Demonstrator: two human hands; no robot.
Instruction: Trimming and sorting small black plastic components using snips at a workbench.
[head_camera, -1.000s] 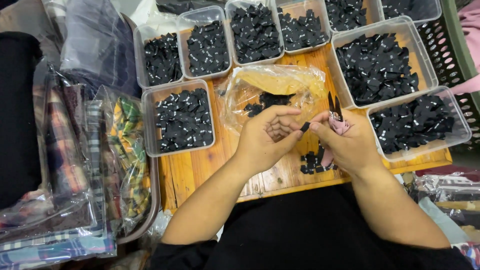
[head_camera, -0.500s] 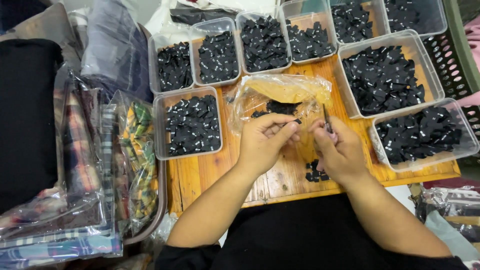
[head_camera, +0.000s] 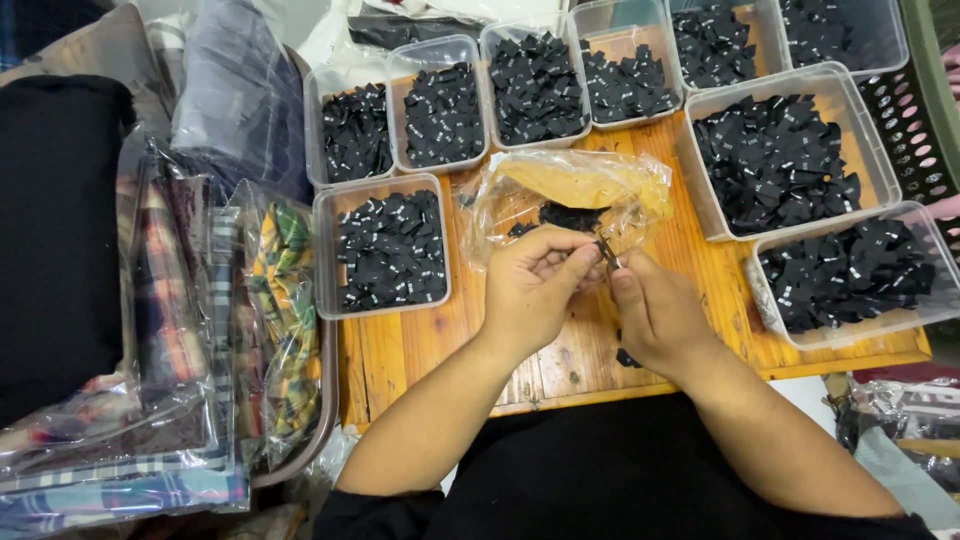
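Two hands meeting over the wooden tabletop (head_camera: 400, 360), left hand (head_camera: 535, 290) and right hand (head_camera: 655, 315) both pinching a small black label (head_camera: 605, 250), just near of the crumpled plastic bag (head_camera: 580, 190), clear tubs of black labels (head_camera: 390, 245) around.

Clear rectangular plastic tubs (head_camera: 391, 247) heaped with small black folded fabric labels, ranged across a slatted orange-brown wooden bench (head_camera: 400, 350): four in a back row, one alone at left front, two larger at right. Stacked at far left, clear plastic bags of plaid cloth (head_camera: 170, 320), one yellow-green checked piece (head_camera: 285, 290) nearest the bench. Thick black folded fabric (head_camera: 55, 230) beyond. Dark perforated plastic crate (head_camera: 925, 120) at right edge.
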